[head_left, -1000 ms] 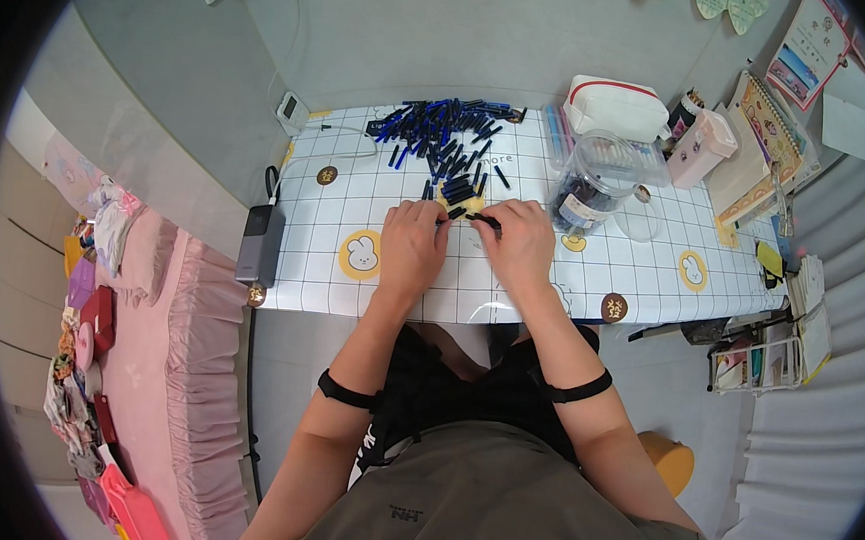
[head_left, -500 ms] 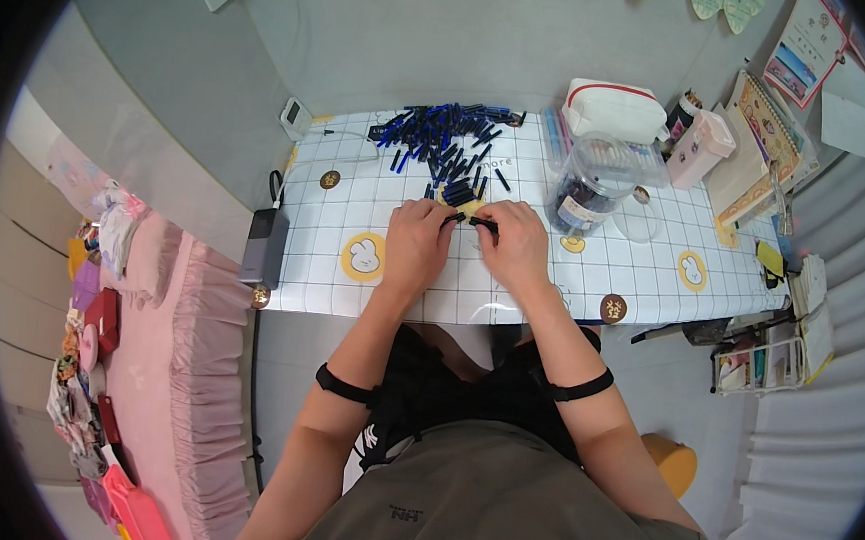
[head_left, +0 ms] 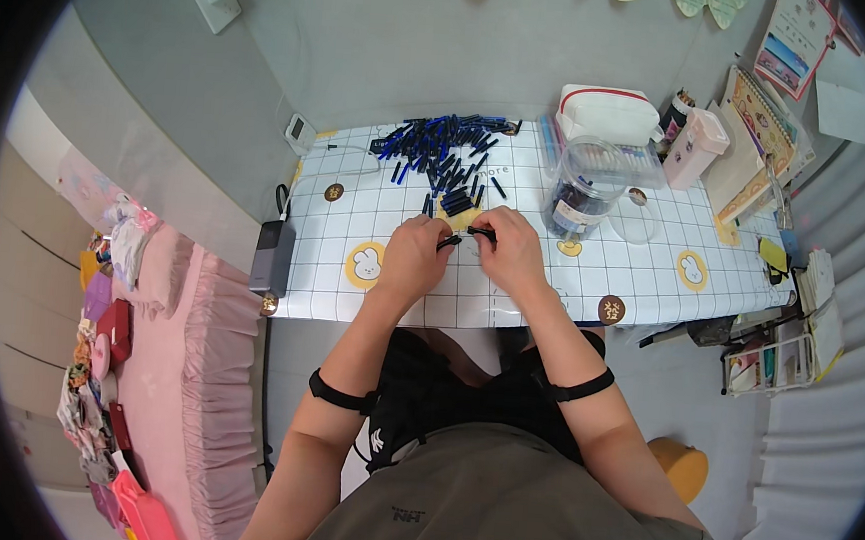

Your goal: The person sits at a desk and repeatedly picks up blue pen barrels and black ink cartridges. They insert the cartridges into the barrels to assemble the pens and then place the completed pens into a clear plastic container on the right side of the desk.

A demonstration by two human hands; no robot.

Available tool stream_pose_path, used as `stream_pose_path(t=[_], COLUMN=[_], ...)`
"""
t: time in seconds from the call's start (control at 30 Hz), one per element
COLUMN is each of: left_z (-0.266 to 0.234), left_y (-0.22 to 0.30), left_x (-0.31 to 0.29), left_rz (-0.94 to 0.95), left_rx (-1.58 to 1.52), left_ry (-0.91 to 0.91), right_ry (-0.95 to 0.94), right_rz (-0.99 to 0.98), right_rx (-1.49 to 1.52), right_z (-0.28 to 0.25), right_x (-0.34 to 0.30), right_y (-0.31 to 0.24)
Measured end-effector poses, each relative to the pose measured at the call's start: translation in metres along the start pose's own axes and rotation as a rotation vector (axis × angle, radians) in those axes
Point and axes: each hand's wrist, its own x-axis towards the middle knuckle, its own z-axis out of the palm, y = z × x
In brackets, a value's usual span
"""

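Note:
Near the middle of the table both my hands are raised close together, fingertips a short gap apart. My left hand (head_left: 415,261) pinches a small dark tube (head_left: 448,242), which looks like an ink cartridge. In my right hand (head_left: 512,251) another small black tube (head_left: 480,232) is held between thumb and fingers. Whether the two pieces touch is too small to tell. Just beyond my fingertips lies a neat row of dark cartridges (head_left: 456,203) on a yellow patch of the tablecloth. Farther back spreads a loose pile of black and blue cartridges (head_left: 442,140).
At right stands a clear plastic jar (head_left: 575,205) of dark pieces, its round lid (head_left: 638,222) beside it. Behind are a white pouch (head_left: 609,112) and a pink box (head_left: 697,148). A grey power bank (head_left: 272,259) sits at the table's left edge, with a cable.
My left hand has drawn slightly nearer to me, and its tube now tilts and sits lower than the right one. The whole view has shifted a little.

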Motion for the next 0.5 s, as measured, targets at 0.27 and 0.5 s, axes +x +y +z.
stream_pose_path(t=[0.27,0.5], left_z=[-0.0046,0.0009], left_y=[0.0067,0.003], left_x=[0.0051,-0.0002], left_rz=[-0.016,0.022], left_rx=[0.108,0.056], left_ry=[-0.101,-0.03], right_ry=[-0.002,0.031], right_rz=[0.055,-0.079], right_rx=[0.002,-0.189], right_z=[-0.001,0.0035], right_x=[-0.0017,-0.0033], right_y=[0.0011,0.0055])
